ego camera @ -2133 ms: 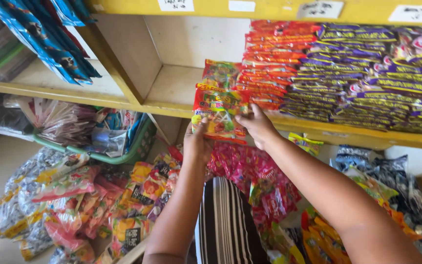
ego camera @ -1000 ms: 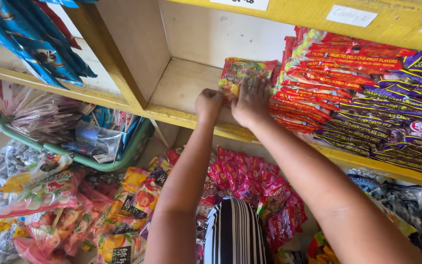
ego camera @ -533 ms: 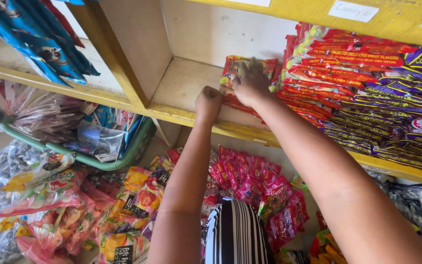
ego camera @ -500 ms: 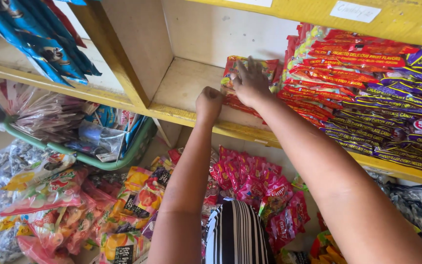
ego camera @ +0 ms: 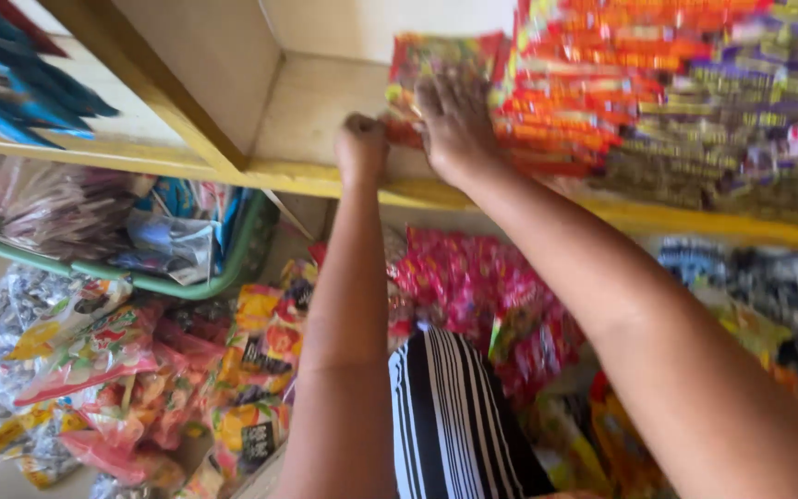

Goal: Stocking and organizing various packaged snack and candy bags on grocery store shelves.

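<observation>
- We see our right hand [ego camera: 457, 125] spread flat, fingers wide, pressing on a stack of red and yellow candy packets [ego camera: 422, 57] in the upper middle of the frame; it grips nothing, it only bears down.
- Our left hand [ego camera: 360, 148] is curled into a loose fist at the near left edge of the same stack, knuckles on the yellow shelf [ego camera: 307, 176]; whether it pinches a packet edge we cannot tell, as the frame is blurred.
- The stack lies just left of the rows of orange and purple packets [ego camera: 685, 102] filling the upper right, and appears to touch them.
- We judge the main risk to be the slippery wrappers: an uneven push could slide the top packets forward over the shelf lip onto the pink sweet bags [ego camera: 473, 286] at centre.
- A sideways shove could also nudge the neighbouring rows out of line.
- At left, a green basket [ego camera: 223, 277] of wrapped goods sits under the shelf, well apart from both hands.
</observation>
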